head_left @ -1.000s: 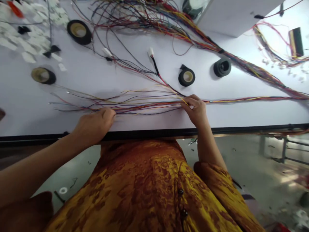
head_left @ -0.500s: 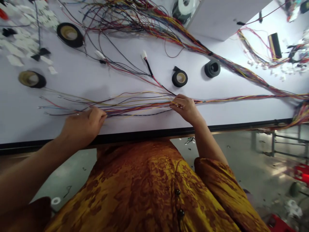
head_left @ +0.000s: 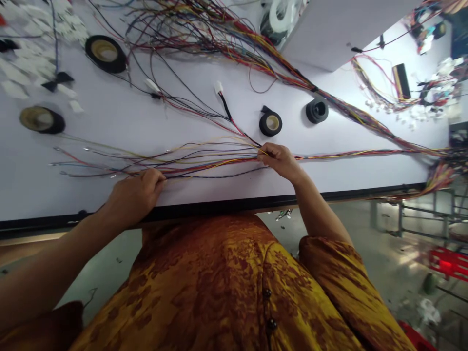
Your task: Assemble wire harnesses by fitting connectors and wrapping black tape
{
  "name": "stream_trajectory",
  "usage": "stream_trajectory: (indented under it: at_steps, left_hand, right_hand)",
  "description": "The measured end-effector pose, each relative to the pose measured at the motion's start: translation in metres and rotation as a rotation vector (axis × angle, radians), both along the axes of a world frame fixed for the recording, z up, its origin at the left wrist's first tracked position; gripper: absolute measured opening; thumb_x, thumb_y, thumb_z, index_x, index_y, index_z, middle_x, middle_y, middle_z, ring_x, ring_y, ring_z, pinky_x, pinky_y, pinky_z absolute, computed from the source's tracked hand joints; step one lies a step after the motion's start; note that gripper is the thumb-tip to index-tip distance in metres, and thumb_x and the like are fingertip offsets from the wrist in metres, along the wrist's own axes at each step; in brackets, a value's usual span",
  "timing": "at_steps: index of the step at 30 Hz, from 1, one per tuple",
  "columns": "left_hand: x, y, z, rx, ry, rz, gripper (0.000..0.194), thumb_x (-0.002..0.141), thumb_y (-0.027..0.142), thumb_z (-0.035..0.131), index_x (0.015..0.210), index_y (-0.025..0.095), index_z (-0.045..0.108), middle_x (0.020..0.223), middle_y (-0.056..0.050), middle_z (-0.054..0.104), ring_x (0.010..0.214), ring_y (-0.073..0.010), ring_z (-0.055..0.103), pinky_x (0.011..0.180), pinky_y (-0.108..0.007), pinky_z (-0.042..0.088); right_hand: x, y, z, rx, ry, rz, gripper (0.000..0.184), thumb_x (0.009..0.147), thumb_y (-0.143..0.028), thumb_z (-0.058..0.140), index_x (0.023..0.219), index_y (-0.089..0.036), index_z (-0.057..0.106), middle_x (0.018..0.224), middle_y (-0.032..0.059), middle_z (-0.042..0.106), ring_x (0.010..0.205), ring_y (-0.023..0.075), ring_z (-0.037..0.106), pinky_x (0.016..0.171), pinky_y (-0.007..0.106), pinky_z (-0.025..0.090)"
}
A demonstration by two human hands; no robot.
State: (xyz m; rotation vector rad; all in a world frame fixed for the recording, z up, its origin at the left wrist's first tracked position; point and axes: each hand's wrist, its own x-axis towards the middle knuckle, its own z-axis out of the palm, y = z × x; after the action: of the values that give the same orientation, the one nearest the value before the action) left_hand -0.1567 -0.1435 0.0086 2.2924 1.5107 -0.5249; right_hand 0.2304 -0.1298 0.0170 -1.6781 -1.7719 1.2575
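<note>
A bundle of thin coloured wires (head_left: 208, 165) runs along the front of the white table, with loose terminal-tipped ends fanned out at the left. My right hand (head_left: 280, 160) is closed around the bundle where the strands come together. Farther left, my left hand (head_left: 137, 195) is closed at the lower edge of the strands; its fingertips appear to pinch some wires, partly hidden by the hand. From beside my right hand a branch of black and red wires leads up and left, with a white connector (head_left: 218, 87) on a short black-sleeved piece.
Rolls of black tape lie at the left (head_left: 42, 120), upper left (head_left: 106, 53) and beyond my right hand (head_left: 271, 123). A dark grey ring (head_left: 317, 111) sits farther right. A thick wire harness (head_left: 340, 100) crosses the back. White connectors (head_left: 29, 53) are heaped at the left.
My left hand has moved slightly right along the wires. My right hand keeps its hold on the bundle. The camera view has shifted a little.
</note>
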Motion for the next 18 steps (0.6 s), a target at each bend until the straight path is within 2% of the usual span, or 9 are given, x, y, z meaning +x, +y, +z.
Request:
stream_trajectory:
  at_steps: [6,11,18]
  left_hand:
    - [0.001,0.006,0.002,-0.084,-0.102,0.082,0.026,0.097,0.03,0.037,0.111,0.015,0.053,0.103,-0.009,0.07,0.095,-0.0276,0.069,0.076,-0.033,0.044]
    - [-0.004,0.011,0.003,0.004,-0.191,0.116,0.028,0.095,0.036,0.037,0.105,0.017,0.054,0.094,-0.008,0.07,0.088,-0.0263,0.068,0.075,-0.032,0.043]
    - [-0.009,0.014,0.011,0.067,-0.259,0.153,0.026,0.094,0.037,0.038,0.102,0.018,0.055,0.093,-0.007,0.07,0.089,-0.0246,0.068,0.075,-0.031,0.044]
  right_hand:
    - [0.002,-0.001,-0.002,0.013,0.034,0.012,0.006,0.083,-0.023,0.06,0.086,-0.017,0.059,0.069,-0.004,0.048,0.062,0.0087,0.036,0.059,0.026,0.03]
    - [-0.001,-0.001,-0.005,0.134,0.009,0.089,0.012,0.089,-0.026,0.06,0.084,-0.017,0.066,0.08,0.0006,0.055,0.07,0.0105,0.046,0.065,0.027,0.036]
    - [-0.009,0.002,-0.009,0.208,-0.061,0.165,0.014,0.09,-0.024,0.061,0.088,-0.019,0.074,0.082,0.0018,0.055,0.071,0.0109,0.051,0.067,0.028,0.04]
